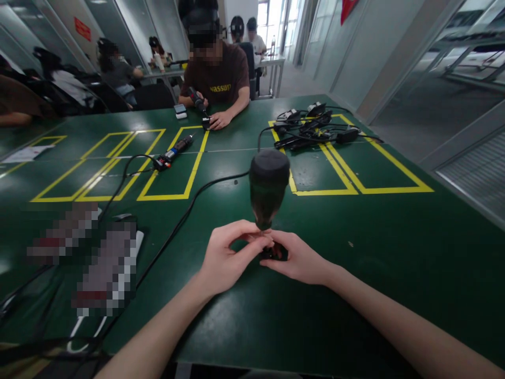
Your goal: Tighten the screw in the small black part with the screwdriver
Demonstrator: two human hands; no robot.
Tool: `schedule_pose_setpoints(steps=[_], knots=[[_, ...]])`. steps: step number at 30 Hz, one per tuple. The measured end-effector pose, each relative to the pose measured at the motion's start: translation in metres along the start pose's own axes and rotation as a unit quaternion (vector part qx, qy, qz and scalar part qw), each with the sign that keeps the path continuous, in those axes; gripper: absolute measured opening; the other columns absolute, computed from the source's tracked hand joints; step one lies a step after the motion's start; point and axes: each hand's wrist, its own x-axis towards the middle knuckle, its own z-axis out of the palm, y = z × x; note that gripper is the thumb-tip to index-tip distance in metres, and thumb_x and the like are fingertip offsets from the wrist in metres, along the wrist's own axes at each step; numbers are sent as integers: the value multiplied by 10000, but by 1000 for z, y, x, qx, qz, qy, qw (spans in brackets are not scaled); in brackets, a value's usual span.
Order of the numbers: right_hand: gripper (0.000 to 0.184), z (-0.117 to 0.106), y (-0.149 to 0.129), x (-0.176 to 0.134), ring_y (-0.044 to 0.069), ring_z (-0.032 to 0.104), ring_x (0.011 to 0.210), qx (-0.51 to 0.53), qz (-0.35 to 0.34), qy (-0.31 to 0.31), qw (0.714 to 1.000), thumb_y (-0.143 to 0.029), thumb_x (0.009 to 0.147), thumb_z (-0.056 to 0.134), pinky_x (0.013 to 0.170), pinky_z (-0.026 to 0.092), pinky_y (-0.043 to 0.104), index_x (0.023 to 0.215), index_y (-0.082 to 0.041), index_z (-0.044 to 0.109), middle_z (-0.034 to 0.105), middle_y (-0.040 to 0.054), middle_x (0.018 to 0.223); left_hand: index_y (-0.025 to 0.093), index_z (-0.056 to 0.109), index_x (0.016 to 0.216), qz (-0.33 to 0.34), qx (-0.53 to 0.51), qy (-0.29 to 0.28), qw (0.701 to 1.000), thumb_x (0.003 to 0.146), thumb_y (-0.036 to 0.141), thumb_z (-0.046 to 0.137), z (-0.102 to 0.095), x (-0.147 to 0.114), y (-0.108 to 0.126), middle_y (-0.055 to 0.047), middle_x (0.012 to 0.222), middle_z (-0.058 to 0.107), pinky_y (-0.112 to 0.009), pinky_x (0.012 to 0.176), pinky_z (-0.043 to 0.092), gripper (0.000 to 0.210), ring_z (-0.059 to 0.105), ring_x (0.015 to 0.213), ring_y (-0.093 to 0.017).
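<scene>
A screwdriver with a thick dark handle stands upright in front of me, handle on top, its shaft going down between my fingers. The thumb and fingers of my left hand are closed in a pinch around the lower shaft; the tip is hidden. Just to the right, my right hand grips a small black part with some red on it, low over the green table. Fingers cover most of that part, so I cannot tell its kind or whether the tip touches it.
Two blurred-out devices with white cables lie at the left. A black cable crosses the table. Beyond are a cabled electric screwdriver, yellow tape outlines, and a heap of black cables and adapters. A person works opposite, holding a tool.
</scene>
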Motion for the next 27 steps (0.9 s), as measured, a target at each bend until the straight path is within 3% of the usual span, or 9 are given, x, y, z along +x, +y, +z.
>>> schedule_pose_setpoints(steps=[6, 11, 17, 22, 27], knots=[[203, 1, 0, -1, 143, 547, 665, -14, -4, 24, 1000, -275, 844, 795, 618, 424, 270, 950, -196, 640, 620, -6, 815, 134, 806, 1002, -19, -18, -8, 1000, 972, 223, 665, -3, 2, -2, -96, 896, 825, -271, 731, 647, 170, 752, 725, -147], [228, 0, -2, -1, 143, 557, 687, -20, -11, 31, 999, -265, 841, 812, 626, 432, 263, 987, -199, 651, 660, -2, 833, 148, 803, 1025, -67, -72, 19, 995, 930, 220, 727, -3, 3, -3, -85, 973, 832, -252, 741, 675, 141, 780, 763, -149], [213, -2, -2, -1, 138, 572, 690, 12, -13, 6, 1000, -269, 868, 793, 621, 456, 251, 1006, -205, 644, 672, -4, 843, 157, 699, 873, -110, -131, 70, 983, 808, 207, 860, 1, 0, 0, -22, 823, 789, -206, 672, 664, 181, 777, 736, -141], [211, -1, 1, -2, 153, 584, 718, -6, -19, 14, 1000, -270, 870, 785, 647, 447, 268, 995, -202, 629, 650, -2, 836, 160, 757, 973, -79, -122, 24, 989, 887, 214, 793, -1, -3, 0, -48, 899, 831, -217, 732, 681, 108, 802, 767, -145], [207, -2, 1, -1, 151, 559, 702, -20, -11, 6, 1000, -295, 865, 787, 640, 429, 275, 938, -203, 616, 634, 0, 836, 154, 806, 1088, -48, -76, -1, 996, 962, 225, 697, -1, -2, -1, -88, 978, 844, -269, 760, 695, 181, 802, 755, -159]])
